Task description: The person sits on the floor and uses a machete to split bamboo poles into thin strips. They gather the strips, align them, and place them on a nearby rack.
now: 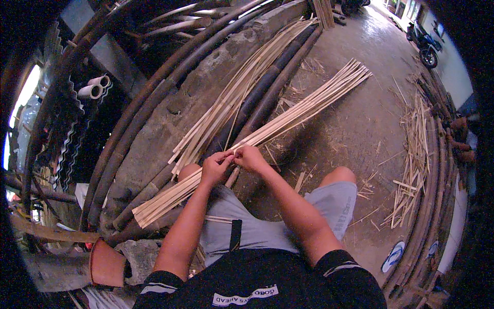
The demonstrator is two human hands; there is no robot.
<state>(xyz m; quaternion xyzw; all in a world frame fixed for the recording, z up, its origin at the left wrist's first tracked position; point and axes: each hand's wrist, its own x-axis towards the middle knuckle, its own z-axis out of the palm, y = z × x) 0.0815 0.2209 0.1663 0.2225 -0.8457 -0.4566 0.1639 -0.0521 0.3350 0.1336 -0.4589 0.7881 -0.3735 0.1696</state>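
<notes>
A bundle of pale split-bamboo strips lies slantwise across my lap, its far end reaching to the upper right and its near end fanning out at the lower left. Over the bundle's middle, my left hand and my right hand come close together, fingertips pinched. What sits between the fingers is too small to make out. Beyond my left hand, a second, looser pile of bamboo strips rests along dark poles.
Long bamboo poles curve along a rough concrete ledge on the left. Scattered strips and more poles line the right side, near a flip-flop. A motorbike stands at the far right. An orange-brown container is at lower left.
</notes>
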